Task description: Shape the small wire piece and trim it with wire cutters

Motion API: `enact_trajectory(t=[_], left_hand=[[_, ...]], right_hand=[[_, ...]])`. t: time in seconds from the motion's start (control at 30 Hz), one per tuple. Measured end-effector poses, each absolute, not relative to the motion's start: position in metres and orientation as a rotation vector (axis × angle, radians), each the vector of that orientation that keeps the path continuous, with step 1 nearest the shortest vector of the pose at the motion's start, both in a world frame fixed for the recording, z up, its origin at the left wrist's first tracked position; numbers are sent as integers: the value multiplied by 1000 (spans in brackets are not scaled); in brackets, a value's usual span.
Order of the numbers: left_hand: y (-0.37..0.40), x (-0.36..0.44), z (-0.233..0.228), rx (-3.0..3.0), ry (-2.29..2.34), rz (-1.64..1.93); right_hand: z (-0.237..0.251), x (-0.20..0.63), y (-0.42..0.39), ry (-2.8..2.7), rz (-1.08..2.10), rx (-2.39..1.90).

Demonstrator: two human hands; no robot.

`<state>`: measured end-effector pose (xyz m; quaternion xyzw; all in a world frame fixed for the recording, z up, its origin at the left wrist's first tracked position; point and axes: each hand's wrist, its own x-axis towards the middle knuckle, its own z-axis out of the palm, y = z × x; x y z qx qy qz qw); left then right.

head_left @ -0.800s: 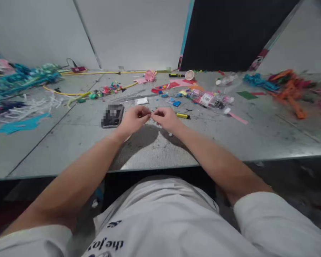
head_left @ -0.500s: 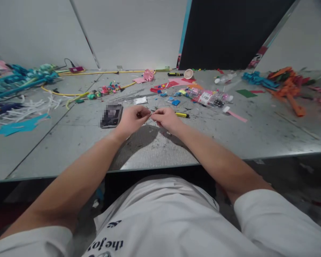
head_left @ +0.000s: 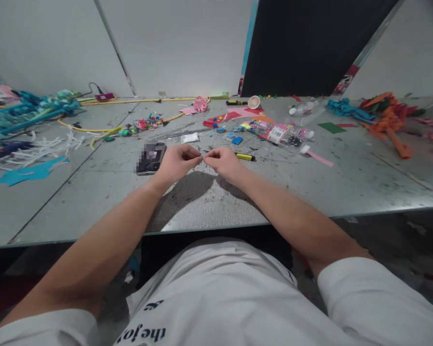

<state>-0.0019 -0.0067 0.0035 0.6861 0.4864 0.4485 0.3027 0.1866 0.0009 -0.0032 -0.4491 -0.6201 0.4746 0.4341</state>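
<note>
The table (head_left: pixel 310 192) is bare along its near edge, at lower left and lower right of the frame, so a hand could pass freely there. Just left of the left hand (head_left: pixel 178 163) lies a phone (head_left: pixel 150 158); just right of the right hand (head_left: pixel 222 162), a yellow marker (head_left: pixel 245 156). Beyond, the centre is crowded with plastic packets (head_left: pixel 281 133) and paper scraps (head_left: pixel 234 115). White strips (head_left: pixel 39 146) and a yellow cable (head_left: pixel 94 129) clutter the left, orange strips (head_left: pixel 391 122) the upper right.

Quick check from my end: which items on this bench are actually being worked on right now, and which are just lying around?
In hand:
left hand and right hand, fingertips pinched on a tiny pale piece, too small to identify.

Lying about:
phone beside the left hand
yellow marker beside the right hand
blue scraps
clear packets
orange strips
teal strips
</note>
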Motion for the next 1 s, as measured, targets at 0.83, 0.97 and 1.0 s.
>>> enact_trajectory(t=[0.83,0.97,1.0], left_hand=[[-8,-9,7,1538,1097,1048],[-7,-9,7,1591,1110,1026],[-7,-9,7,1602,1112,1032]], right_hand=[[-14,185,2,-1796,932,-1000],[-14,189,6,-1820,886,-1018],[-13,190,6,-1799,886,-1016]])
